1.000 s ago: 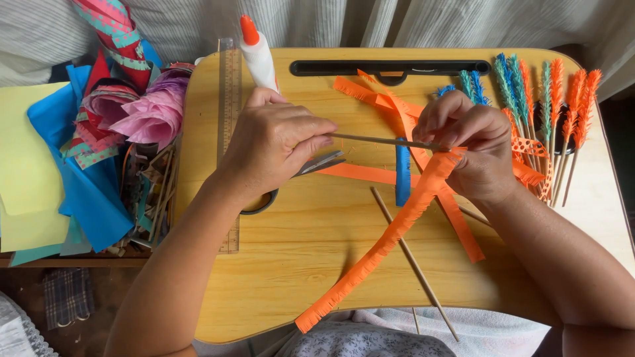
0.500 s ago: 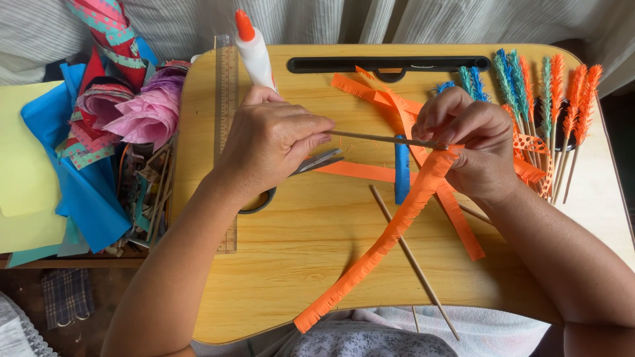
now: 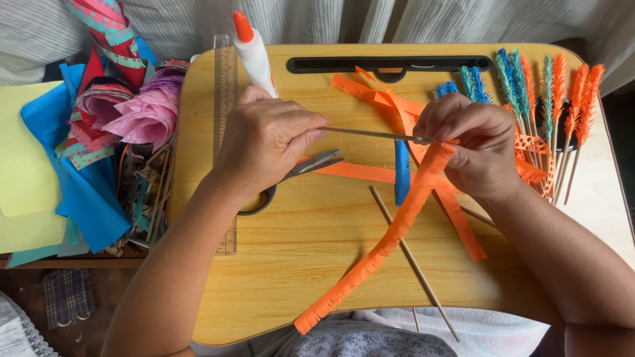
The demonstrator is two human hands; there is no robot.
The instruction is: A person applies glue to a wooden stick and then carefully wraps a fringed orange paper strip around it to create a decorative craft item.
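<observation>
Right hand (image 3: 477, 149) pinches the top of a fringed orange paper strip (image 3: 390, 235) against a thin wooden skewer (image 3: 370, 134), seemingly to anchor it; left hand (image 3: 268, 142) pinches the skewer's other end level above the lap desk (image 3: 291, 264); scissors (image 3: 301, 170) lie beneath that hand; glue bottle (image 3: 251, 56) and ruler (image 3: 226, 92) sit near the far left corner; finished fringed sticks (image 3: 555, 99) fan along the right edge.

Both hands, left (image 3: 268, 145) and right (image 3: 473, 149), pinch, raised, fingers facing.
</observation>
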